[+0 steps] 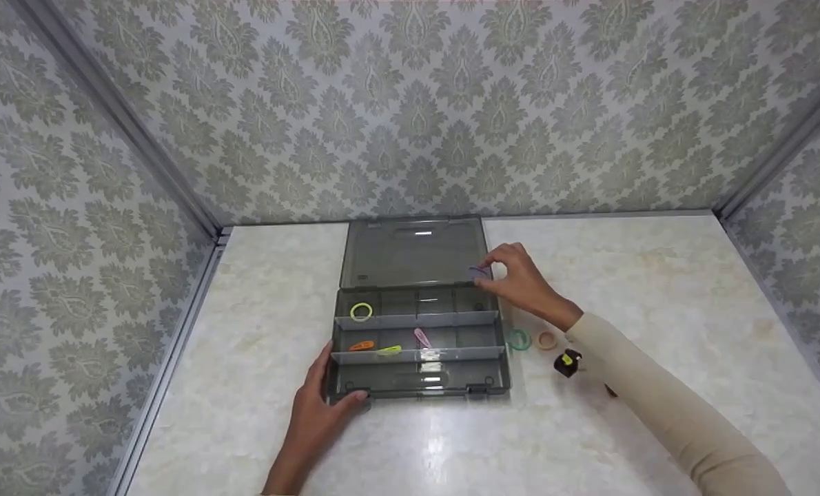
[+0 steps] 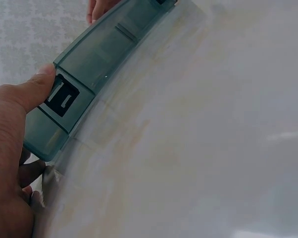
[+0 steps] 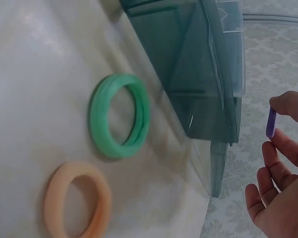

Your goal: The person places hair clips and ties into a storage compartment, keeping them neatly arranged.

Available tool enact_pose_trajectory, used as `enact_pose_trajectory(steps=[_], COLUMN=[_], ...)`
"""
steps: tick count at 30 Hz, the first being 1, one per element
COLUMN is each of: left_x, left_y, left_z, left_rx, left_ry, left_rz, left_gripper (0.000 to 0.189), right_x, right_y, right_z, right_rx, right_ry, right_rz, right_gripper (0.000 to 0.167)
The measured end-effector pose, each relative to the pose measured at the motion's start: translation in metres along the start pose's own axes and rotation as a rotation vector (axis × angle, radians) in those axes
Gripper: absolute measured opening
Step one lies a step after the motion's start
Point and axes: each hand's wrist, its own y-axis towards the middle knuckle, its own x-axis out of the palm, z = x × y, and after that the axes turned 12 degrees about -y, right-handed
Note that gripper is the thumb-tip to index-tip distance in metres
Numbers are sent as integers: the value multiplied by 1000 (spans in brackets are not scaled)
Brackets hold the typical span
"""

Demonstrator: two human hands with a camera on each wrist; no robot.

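Observation:
A dark translucent compartment box (image 1: 382, 377) lies with its lid (image 1: 410, 255) laid back. My left hand (image 1: 317, 403) grips its front left corner, thumb on the front wall beside a latch (image 2: 63, 95). Over the back right of the box, my right hand (image 1: 520, 279) pinches a purple hair tie (image 3: 271, 122) between thumb and index finger; the other fingers are loosely bent. A yellow hair tie (image 1: 352, 312) lies in the back left compartment. The middle row holds an orange hair clip (image 1: 362, 345), a yellow-green clip (image 1: 389, 350) and a pink clip (image 1: 422, 337).
Right of the box, a green hair tie (image 3: 100, 119) and a peach hair tie (image 3: 54, 198) lie on the marbled table (image 1: 244, 386). Near the right sleeve sits a small black item (image 1: 566, 364) with a yellow patch. Patterned wall panels (image 1: 417, 103) stand behind and at both sides.

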Motion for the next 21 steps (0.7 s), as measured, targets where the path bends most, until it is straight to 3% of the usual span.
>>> enact_pose_trajectory(steps=[10,21], left_x=[-1,-2], left_y=[0,-3], left_z=[-2,-3], left_rx=[45,39], left_ry=[-1,-48], left_rz=[1,-18], left_gripper=[113,115], right_x=[23,44], right_y=[18,29], right_z=[-28,-52], right_rx=[-72,-151], right_ry=[-20,-67], right_rz=[-121,-247], right_gripper=[24,28])
